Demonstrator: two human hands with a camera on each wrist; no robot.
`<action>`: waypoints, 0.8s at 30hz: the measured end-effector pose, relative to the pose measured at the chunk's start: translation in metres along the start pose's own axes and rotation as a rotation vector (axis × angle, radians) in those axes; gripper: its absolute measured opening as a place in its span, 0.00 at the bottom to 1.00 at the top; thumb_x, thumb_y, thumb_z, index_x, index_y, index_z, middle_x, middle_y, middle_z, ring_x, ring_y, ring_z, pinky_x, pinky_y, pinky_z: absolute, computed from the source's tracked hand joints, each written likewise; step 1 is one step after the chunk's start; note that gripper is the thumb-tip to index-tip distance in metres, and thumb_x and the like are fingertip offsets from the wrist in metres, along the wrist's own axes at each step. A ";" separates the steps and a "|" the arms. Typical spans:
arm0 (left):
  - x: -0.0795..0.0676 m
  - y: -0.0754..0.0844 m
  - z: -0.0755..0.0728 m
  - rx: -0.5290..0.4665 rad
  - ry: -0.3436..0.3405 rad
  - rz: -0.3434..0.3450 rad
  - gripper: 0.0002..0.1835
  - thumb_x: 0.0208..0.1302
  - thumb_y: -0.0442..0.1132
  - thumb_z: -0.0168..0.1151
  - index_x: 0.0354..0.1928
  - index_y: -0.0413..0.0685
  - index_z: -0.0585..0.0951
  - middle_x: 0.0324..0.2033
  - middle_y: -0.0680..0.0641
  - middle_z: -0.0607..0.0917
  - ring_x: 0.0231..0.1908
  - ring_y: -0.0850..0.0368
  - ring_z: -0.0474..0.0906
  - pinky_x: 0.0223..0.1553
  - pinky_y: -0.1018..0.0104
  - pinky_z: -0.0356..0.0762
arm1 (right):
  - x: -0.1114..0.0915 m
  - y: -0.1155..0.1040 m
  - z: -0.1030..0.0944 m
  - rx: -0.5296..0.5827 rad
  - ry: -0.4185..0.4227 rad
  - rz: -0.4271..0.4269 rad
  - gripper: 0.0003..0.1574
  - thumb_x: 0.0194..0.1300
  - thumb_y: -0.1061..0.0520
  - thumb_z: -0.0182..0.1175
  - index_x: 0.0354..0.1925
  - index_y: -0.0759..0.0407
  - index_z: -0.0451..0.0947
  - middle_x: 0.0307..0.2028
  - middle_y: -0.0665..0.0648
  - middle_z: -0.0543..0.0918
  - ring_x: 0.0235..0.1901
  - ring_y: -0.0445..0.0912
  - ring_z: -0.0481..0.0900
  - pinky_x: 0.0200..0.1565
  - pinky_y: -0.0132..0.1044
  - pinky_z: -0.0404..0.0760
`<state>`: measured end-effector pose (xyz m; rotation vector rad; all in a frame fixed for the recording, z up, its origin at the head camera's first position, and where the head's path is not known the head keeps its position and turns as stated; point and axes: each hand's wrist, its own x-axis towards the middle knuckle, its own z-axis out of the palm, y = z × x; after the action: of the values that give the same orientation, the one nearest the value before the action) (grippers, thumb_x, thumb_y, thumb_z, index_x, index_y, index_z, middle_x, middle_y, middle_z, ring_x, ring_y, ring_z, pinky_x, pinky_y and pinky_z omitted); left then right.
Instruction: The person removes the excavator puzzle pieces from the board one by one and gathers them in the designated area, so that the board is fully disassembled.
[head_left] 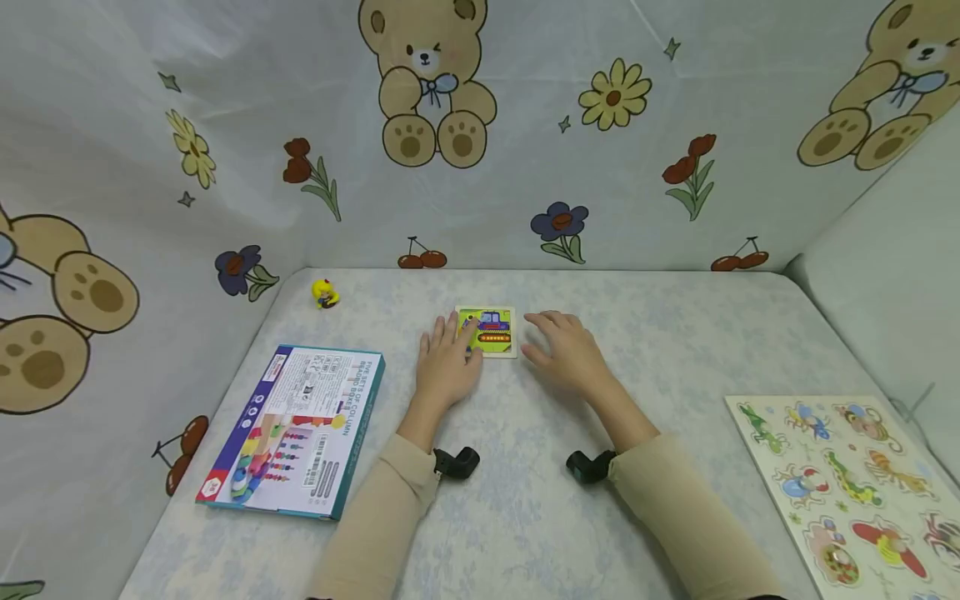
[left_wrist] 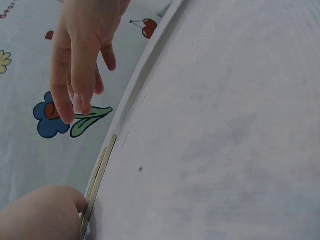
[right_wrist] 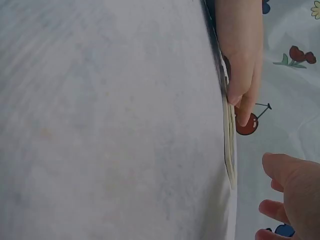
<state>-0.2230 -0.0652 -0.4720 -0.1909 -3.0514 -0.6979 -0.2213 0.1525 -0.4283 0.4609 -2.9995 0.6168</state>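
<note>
A small square picture puzzle [head_left: 496, 332] with a pale border lies flat on the table, showing a tracked vehicle on a green ground. My left hand [head_left: 447, 364] rests at its left side, with extended fingers over the left part of the picture. To the right of the puzzle, and apart from it, my right hand [head_left: 567, 353] hovers with loosely bent fingers and nothing in them. In the left wrist view, the puzzle's thin layered edge [left_wrist: 102, 175] shows beside the left hand [left_wrist: 42, 215]. The right hand [right_wrist: 295, 195] appears off the puzzle in the right wrist view.
On the left lies a boxed toy set [head_left: 300, 429], with a small yellow figurine [head_left: 325, 293] behind it. A board with insect pictures [head_left: 855, 492] lies at the right. Beyond the table's back edge hangs a bear-patterned cloth [head_left: 517, 175].
</note>
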 end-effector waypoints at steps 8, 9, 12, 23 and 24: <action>0.002 -0.006 0.006 0.020 0.018 -0.005 0.29 0.75 0.60 0.37 0.76 0.70 0.61 0.79 0.49 0.51 0.79 0.46 0.41 0.78 0.44 0.34 | 0.019 -0.012 0.016 -0.022 -0.050 -0.072 0.30 0.70 0.46 0.61 0.66 0.53 0.73 0.63 0.59 0.75 0.65 0.59 0.69 0.66 0.59 0.69; 0.002 -0.006 0.006 0.021 0.019 -0.006 0.29 0.75 0.60 0.36 0.75 0.70 0.61 0.79 0.49 0.51 0.79 0.46 0.41 0.78 0.45 0.34 | 0.021 -0.012 0.018 -0.032 -0.055 -0.078 0.30 0.70 0.46 0.61 0.66 0.53 0.73 0.62 0.59 0.75 0.65 0.59 0.69 0.66 0.58 0.69; 0.003 -0.005 0.006 0.027 0.021 -0.010 0.29 0.75 0.61 0.35 0.75 0.71 0.61 0.79 0.50 0.51 0.79 0.47 0.41 0.78 0.45 0.35 | 0.026 -0.014 0.019 -0.059 -0.066 -0.091 0.30 0.70 0.45 0.60 0.66 0.53 0.74 0.61 0.58 0.76 0.64 0.58 0.70 0.65 0.57 0.71; 0.002 -0.004 0.005 0.062 0.029 0.005 0.25 0.76 0.60 0.35 0.73 0.78 0.63 0.79 0.47 0.52 0.79 0.45 0.43 0.78 0.43 0.39 | 0.031 -0.012 0.026 -0.148 -0.092 -0.146 0.28 0.71 0.44 0.58 0.64 0.52 0.76 0.58 0.56 0.78 0.57 0.55 0.73 0.57 0.52 0.76; 0.001 -0.004 0.005 0.065 0.027 0.004 0.25 0.77 0.60 0.35 0.73 0.78 0.63 0.79 0.47 0.52 0.79 0.45 0.43 0.78 0.43 0.39 | 0.031 -0.012 0.026 -0.160 -0.090 -0.157 0.27 0.72 0.44 0.58 0.64 0.52 0.76 0.58 0.56 0.79 0.57 0.55 0.73 0.56 0.52 0.77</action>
<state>-0.2246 -0.0668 -0.4785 -0.1857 -3.0414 -0.5950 -0.2468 0.1231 -0.4446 0.7221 -3.0249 0.3507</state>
